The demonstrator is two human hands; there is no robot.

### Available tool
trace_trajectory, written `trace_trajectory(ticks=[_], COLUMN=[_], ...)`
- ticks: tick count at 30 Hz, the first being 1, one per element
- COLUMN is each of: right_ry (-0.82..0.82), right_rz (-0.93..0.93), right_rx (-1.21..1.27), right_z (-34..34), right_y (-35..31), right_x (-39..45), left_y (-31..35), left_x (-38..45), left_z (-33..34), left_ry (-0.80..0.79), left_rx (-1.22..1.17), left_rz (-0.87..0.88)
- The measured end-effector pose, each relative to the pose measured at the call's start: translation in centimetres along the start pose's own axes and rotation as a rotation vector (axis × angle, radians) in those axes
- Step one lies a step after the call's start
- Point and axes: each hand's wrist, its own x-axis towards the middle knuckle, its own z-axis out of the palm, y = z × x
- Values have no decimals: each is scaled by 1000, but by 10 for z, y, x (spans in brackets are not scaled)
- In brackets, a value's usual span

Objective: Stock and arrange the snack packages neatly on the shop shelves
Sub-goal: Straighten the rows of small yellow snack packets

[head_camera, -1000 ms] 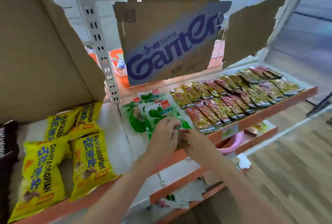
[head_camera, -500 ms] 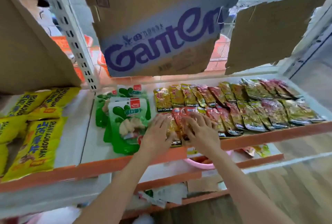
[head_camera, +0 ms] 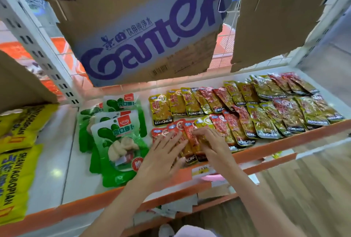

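The front-row KONCHEW sachets [head_camera: 187, 141], on the shelf [head_camera: 57, 160] beside the green packets [head_camera: 115, 141], are now pressed flat by left hand [head_camera: 163, 158] and right hand [head_camera: 208, 139], fingers loosely spread where a second earlier a green packet was handled; row alignment is judged under way.

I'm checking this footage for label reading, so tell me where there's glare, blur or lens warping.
Head view: wide-angle warping bends the shelf edge; foil KONCHEW packets throw glare; yellow bags smear at the left border; left hand and right hand reasonably sharp.
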Motion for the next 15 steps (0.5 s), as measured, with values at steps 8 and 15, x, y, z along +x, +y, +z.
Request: trace_trajectory(ticks=[8,15], right_ry=[174,135], right_rz=[34,-30], right_rx=[270,218], right_z=[-6,-27], right_y=[-1,4], right_x=[-4,4], left_y=[12,57], left_x=[-7,28], left_z=[-16,-18], left_ry=[113,389], left_rx=[-211,-195], left_rz=[-82,-255])
